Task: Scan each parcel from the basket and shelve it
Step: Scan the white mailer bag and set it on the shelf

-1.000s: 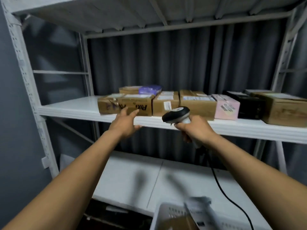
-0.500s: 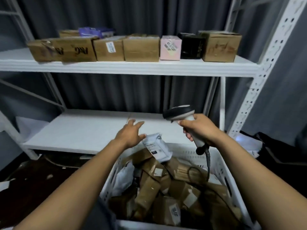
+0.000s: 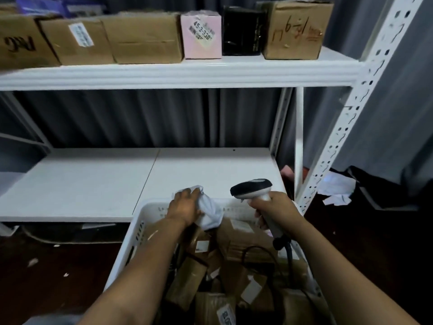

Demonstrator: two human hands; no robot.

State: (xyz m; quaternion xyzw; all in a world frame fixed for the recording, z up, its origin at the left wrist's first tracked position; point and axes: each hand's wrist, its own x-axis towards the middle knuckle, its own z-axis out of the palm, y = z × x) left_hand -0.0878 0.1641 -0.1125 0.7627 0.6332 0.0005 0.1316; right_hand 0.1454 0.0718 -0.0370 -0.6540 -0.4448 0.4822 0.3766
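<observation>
A white plastic basket (image 3: 140, 221) full of several brown parcels (image 3: 236, 245) stands in front of me. My left hand (image 3: 185, 207) grips a white soft-bag parcel (image 3: 210, 211) at the basket's far edge. To its right, my right hand (image 3: 273, 207) holds a black-and-white barcode scanner (image 3: 251, 188) by its handle, head pointing left toward the bag; its black cable (image 3: 289, 252) drops into the basket. The white lower shelf (image 3: 93, 181) lies just behind the basket. The upper shelf (image 3: 178, 73) carries a row of boxes.
On the upper shelf stand brown cartons (image 3: 143, 38), a pink box (image 3: 202, 36), a black box (image 3: 241, 31) and a brown box with handwriting (image 3: 294, 29). A perforated white upright (image 3: 351, 113) rises at right. Paper scraps (image 3: 337, 191) lie on the dark floor.
The view has dropped from the upper shelf to the basket. My left hand reached down and took hold of the white bag parcel. The scanner stayed in my right hand, now lower.
</observation>
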